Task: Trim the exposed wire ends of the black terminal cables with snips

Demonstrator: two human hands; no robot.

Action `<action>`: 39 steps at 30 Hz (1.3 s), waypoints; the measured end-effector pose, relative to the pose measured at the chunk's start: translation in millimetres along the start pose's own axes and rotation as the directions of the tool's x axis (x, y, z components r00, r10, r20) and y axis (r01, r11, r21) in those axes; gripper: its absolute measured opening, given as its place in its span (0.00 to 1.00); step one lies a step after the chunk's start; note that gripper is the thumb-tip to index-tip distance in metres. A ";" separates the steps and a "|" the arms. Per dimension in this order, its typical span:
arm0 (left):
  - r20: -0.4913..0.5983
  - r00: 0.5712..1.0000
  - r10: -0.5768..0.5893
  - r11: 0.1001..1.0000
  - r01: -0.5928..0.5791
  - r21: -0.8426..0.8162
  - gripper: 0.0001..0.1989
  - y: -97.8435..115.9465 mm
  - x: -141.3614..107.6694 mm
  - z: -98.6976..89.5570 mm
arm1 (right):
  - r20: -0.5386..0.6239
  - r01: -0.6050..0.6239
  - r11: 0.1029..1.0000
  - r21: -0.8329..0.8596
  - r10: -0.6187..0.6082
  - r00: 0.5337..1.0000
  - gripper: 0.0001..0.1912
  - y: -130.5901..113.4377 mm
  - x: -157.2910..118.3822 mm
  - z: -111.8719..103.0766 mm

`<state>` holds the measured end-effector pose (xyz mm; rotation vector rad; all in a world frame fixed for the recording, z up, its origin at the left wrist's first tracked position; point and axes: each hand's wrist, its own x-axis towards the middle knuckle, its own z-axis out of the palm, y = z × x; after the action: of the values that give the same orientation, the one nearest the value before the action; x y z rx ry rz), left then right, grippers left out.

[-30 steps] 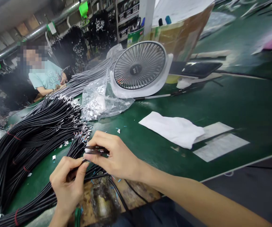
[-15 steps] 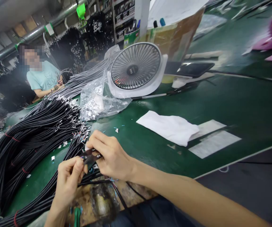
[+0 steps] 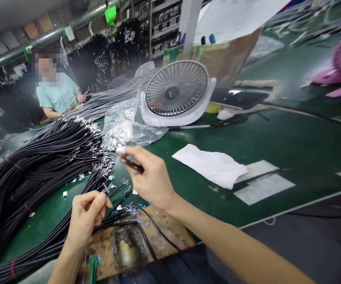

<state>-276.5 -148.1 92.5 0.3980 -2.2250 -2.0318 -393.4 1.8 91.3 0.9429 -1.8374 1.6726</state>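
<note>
My left hand (image 3: 87, 215) is closed in a pinch on a black cable, whose thin coloured wire ends (image 3: 105, 188) stick out above the thumb. My right hand (image 3: 152, 179), up and to the right of it, grips a small black-handled tool (image 3: 136, 166); its working end is mostly hidden by the fingers. A white cover (image 3: 120, 150) sits on one right fingertip. Tool and wires are apart. Beside both hands, more black cables (image 3: 115, 217) lie with stripped, coloured ends over a stained wooden board (image 3: 170, 232).
Bundles of black cables (image 3: 37, 169) fill the left side. Behind my hands are a plastic bag (image 3: 129, 128) and a round fan (image 3: 176, 92). A white cloth (image 3: 212, 165) lies to the right. A green-handled item (image 3: 93, 270) rests near the board. Another person (image 3: 59, 94) sits across the table.
My right hand has drawn up and away from my left hand, taking the tool off the wires. My left hand stays in about the same place, still pinching.
</note>
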 end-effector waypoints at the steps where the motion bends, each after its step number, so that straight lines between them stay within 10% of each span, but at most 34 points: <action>1: -0.051 0.998 0.021 1.000 -0.022 -0.015 0.20 0.5 1.3 1.4 | 0.057 0.024 0.999 0.042 -0.026 0.998 0.11 -4.1 -5.1 3.9; 19: -0.226 0.963 0.145 0.980 -0.108 0.169 0.13 1.2 2.1 9.6 | 0.209 0.197 0.980 0.032 -0.200 0.957 0.06 -11.2 -26.0 9.8; 23: -0.227 0.961 0.159 0.975 -0.117 0.191 0.12 2.8 0.5 5.8 | 0.290 -0.061 0.976 0.211 -0.003 0.957 0.05 -14.7 -18.1 7.1; 29: -0.234 0.966 0.107 0.990 -0.082 0.114 0.14 2.2 -2.6 2.1 | 0.425 -0.504 0.823 0.262 0.370 0.826 0.09 -19.0 -9.6 6.5; 39: -0.214 0.968 0.134 0.984 -0.105 0.141 0.13 6.5 -3.0 8.4 | 0.253 -0.112 0.946 0.304 0.034 0.967 0.05 -15.6 -17.1 9.0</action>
<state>-276.5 -138.8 98.4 0.4659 -2.1914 -1.6981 -369.7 -4.4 87.5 1.2776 -1.8057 2.0169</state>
